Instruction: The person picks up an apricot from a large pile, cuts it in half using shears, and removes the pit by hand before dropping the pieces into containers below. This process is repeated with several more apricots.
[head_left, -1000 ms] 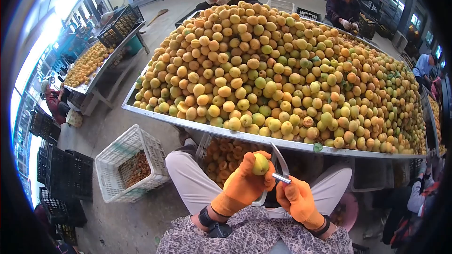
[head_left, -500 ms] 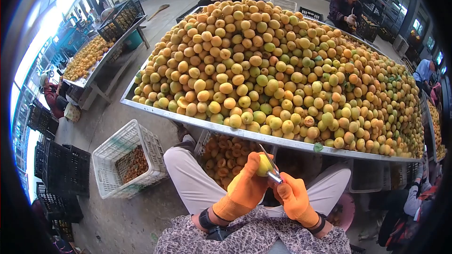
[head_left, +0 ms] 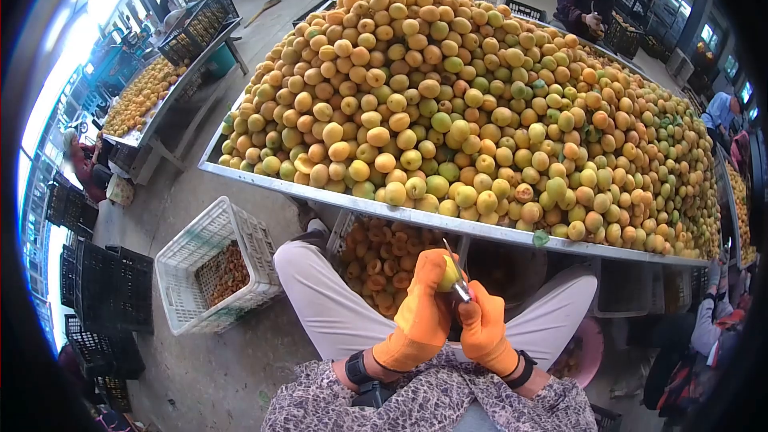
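Observation:
My left hand (head_left: 422, 312), in an orange glove, is closed around a yellow-green apricot (head_left: 450, 274). A knife (head_left: 461, 288) with a short silver blade is gripped in my right hand (head_left: 485, 322), gloved in orange too. Its blade lies against the apricot, and most of the handle is hidden by my fingers. Both hands are close together above my lap. Just beyond them, a crate of halved apricots (head_left: 380, 260) stands between my knees, under the table edge. A large heap of whole apricots (head_left: 448, 112) covers the metal-rimmed table (head_left: 384, 212) in front of me.
To my left on the floor is a white crate (head_left: 180, 288) with apricot pits (head_left: 224, 274) inside. Black crates (head_left: 108, 288) are stacked farther left. A pink basin (head_left: 590, 352) sits by my right knee. Other people work across the table and at both sides.
The view has shifted slightly. Both hands have come a little closer together, and the knife blade has turned against the apricot, pointing more steeply upward.

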### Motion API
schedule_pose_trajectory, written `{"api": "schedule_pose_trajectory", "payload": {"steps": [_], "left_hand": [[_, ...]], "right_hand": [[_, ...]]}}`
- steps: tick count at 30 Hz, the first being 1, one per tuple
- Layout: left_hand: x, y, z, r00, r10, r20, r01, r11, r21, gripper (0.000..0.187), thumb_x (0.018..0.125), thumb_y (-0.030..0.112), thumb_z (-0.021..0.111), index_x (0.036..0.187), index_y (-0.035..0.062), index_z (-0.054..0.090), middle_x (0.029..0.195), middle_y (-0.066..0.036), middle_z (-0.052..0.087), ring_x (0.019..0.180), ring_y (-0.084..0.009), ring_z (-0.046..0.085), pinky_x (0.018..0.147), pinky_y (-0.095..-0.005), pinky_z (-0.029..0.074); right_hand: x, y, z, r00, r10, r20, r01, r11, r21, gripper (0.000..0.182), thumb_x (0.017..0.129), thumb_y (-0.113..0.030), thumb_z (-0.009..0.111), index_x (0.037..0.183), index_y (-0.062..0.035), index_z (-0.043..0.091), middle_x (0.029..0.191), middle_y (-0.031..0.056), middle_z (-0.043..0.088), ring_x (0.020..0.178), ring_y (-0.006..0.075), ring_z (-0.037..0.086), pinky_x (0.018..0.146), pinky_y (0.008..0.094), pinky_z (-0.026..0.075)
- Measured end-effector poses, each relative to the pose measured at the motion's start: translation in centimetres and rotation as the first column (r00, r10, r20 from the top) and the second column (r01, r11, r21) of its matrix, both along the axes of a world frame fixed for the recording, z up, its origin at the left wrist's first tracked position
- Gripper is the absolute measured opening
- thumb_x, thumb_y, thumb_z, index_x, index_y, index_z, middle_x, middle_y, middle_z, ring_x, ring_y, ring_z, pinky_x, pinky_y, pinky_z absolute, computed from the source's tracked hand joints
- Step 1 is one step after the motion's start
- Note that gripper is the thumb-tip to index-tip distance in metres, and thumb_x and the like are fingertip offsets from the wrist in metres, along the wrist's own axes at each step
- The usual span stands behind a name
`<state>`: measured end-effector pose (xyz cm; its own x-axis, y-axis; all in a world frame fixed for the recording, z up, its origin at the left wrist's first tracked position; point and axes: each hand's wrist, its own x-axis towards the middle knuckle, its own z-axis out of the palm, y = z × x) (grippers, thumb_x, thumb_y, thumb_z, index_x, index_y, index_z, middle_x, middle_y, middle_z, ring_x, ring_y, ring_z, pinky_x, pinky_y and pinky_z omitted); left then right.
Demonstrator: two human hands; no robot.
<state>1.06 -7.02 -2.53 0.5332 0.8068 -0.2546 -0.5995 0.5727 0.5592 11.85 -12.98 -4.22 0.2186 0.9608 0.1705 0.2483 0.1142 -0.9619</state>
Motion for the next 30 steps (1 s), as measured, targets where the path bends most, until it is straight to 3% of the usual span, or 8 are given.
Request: {"api": "schedule_pose_trajectory", "payload": {"steps": [8, 11, 17, 20, 21, 24, 27, 30], "left_hand": [[-1.3, 4.4, -1.4, 0.727, 0.411, -0.551, 0.090, 0.738, 0.669, 0.036, 0.101, 0.038, 0.046, 0.110, 0.0038, 0.050, 0.082, -0.005, 0.053, 0.077, -0.0137, 0.051, 0.070, -0.0279, 0.044], [-1.9, 6.8, -3.3, 0.997, 0.048, -0.067, -0.026, 0.954, 0.297, 0.044, 0.097, 0.044, 0.051, 0.111, 0.0027, 0.053, 0.082, -0.008, 0.056, 0.070, -0.0185, 0.050, 0.074, -0.0327, 0.043], [-0.6, 4.0, -4.7, 0.919, -0.315, 0.236, 0.342, 0.936, -0.080, 0.045, 0.096, 0.043, 0.051, 0.111, 0.0018, 0.056, 0.094, -0.011, 0.061, 0.085, -0.0225, 0.061, 0.078, -0.0332, 0.050], [-0.6, 2.6, -3.1, 0.902, -0.355, 0.244, 0.401, 0.899, -0.177, 0.043, 0.096, 0.044, 0.050, 0.113, 0.0054, 0.057, 0.097, -0.007, 0.062, 0.088, -0.0182, 0.061, 0.076, -0.0299, 0.051], [-0.5, 2.3, -2.5, 0.936, -0.336, -0.107, 0.346, 0.933, 0.100, 0.037, 0.097, 0.038, 0.050, 0.112, 0.0049, 0.058, 0.096, -0.006, 0.062, 0.084, -0.0184, 0.060, 0.073, -0.0296, 0.050], [-1.8, 3.5, -4.6, 0.826, -0.556, 0.096, 0.543, 0.830, 0.129, 0.028, 0.100, 0.023, 0.046, 0.118, 0.0037, 0.054, 0.101, -0.008, 0.062, 0.084, -0.0190, 0.061, 0.072, -0.0300, 0.050], [-2.2, 2.4, -3.9, 0.802, -0.009, -0.597, 0.507, 0.539, 0.673, 0.031, 0.098, 0.025, 0.046, 0.116, 0.0022, 0.057, 0.095, -0.010, 0.060, 0.087, -0.0183, 0.057, 0.076, -0.0285, 0.049], [-1.3, 2.1, -1.4, 0.840, -0.086, -0.535, 0.464, 0.623, 0.629, 0.038, 0.098, 0.034, 0.046, 0.111, 0.0014, 0.059, 0.094, -0.008, 0.060, 0.085, -0.0163, 0.056, 0.072, -0.0281, 0.048]], "right_hand": [[2.6, 0.1, 2.3, 0.838, 0.002, -0.546, -0.279, 0.862, -0.424, 0.046, 0.098, -0.047, 0.051, 0.075, -0.0070, 0.050, 0.060, -0.0058, 0.038, 0.051, 0.0034, 0.032, 0.045, 0.0223, 0.024], [3.1, -1.0, 2.9, 0.780, -0.158, -0.605, -0.031, 0.957, -0.290, 0.036, 0.098, -0.037, 0.054, 0.080, -0.0057, 0.051, 0.064, -0.0056, 0.040, 0.052, 0.0024, 0.032, 0.046, 0.0207, 0.023], [2.0, 2.5, 3.1, 0.984, -0.047, -0.171, 0.068, 0.991, 0.116, 0.043, 0.075, -0.012, 0.081, 0.110, 0.0013, 0.061, 0.094, 0.0061, 0.065, 0.082, 0.0152, 0.062, 0.072, 0.0275, 0.050], [3.1, 2.6, 3.3, 0.994, 0.105, 0.028, -0.101, 0.989, -0.105, 0.055, 0.068, -0.011, 0.083, 0.119, -0.0025, 0.062, 0.111, 0.0110, 0.065, 0.096, 0.0229, 0.065, 0.084, 0.0319, 0.051], [3.2, 2.6, 3.1, 0.993, 0.099, 0.064, -0.095, 0.994, -0.058, 0.053, 0.067, -0.010, 0.083, 0.115, -0.0053, 0.064, 0.110, 0.0117, 0.065, 0.093, 0.0253, 0.066, 0.082, 0.0315, 0.051], [3.2, 2.5, 2.9, 0.961, 0.074, 0.266, -0.110, 0.986, 0.125, 0.053, 0.066, -0.010, 0.084, 0.115, -0.0043, 0.065, 0.109, 0.0122, 0.064, 0.092, 0.0269, 0.065, 0.080, 0.0331, 0.052], [3.3, 2.5, 2.8, 0.940, 0.034, 0.339, -0.112, 0.971, 0.212, 0.054, 0.066, -0.014, 0.082, 0.116, -0.0048, 0.063, 0.104, 0.0140, 0.062, 0.090, 0.0297, 0.064, 0.075, 0.0353, 0.053], [3.2, 2.1, 1.8, 0.912, 0.010, 0.411, -0.105, 0.972, 0.210, 0.056, 0.066, -0.020, 0.079, 0.118, -0.0059, 0.061, 0.101, 0.0150, 0.060, 0.087, 0.0325, 0.063, 0.072, 0.0374, 0.053]]}}
